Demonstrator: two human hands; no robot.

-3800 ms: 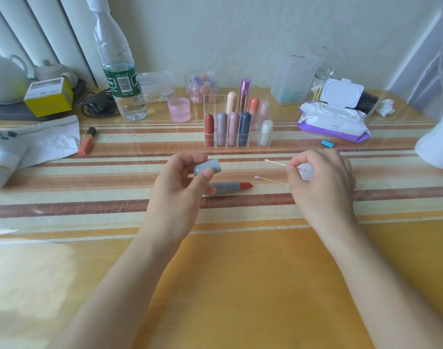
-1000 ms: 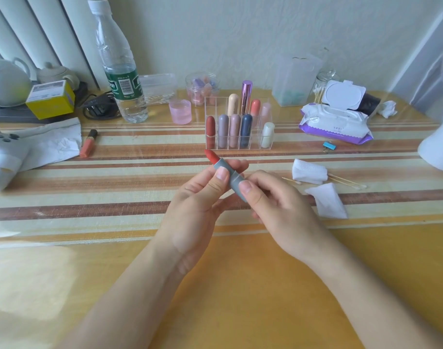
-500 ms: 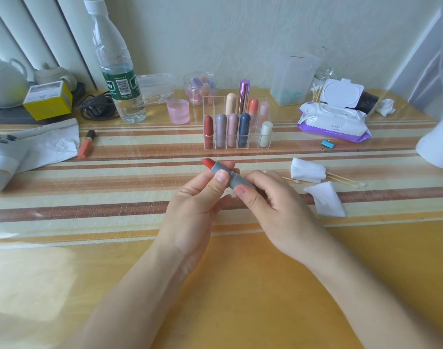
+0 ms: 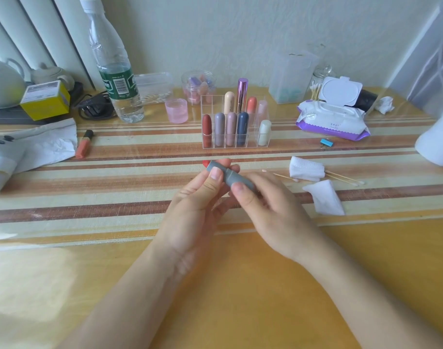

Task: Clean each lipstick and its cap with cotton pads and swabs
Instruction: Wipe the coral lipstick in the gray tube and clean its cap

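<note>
Both hands meet over the middle of the surface (image 4: 215,285), and between them they hold a grey lipstick (image 4: 230,176) clear of it, tilted so that its red tip points toward the far left corner. The left hand (image 4: 197,197) pinches the upper part of the tube between thumb and fingers, just below the red tip. The right hand (image 4: 270,210) grips the lower end, its fingers curled round the base. Toward the right edge two white cotton pads lie near each other: a folded pad (image 4: 306,169) resting across some swabs (image 4: 341,176), and a flatter pad (image 4: 324,197) just nearer the front edge. Toward the far edge stands a clear organizer (image 4: 207,102) with capped lipsticks upright in most of its compartments. A pack of wipes (image 4: 331,119) with its lid flipped up sits toward the far right corner, with a small blue clip (image 4: 326,142) just in front of it. A water bottle (image 4: 114,71) stands toward the far left, a pink jar (image 4: 176,110) lies between it and the organizer, and an orange lipstick (image 4: 84,144) lies near the left edge.
</note>
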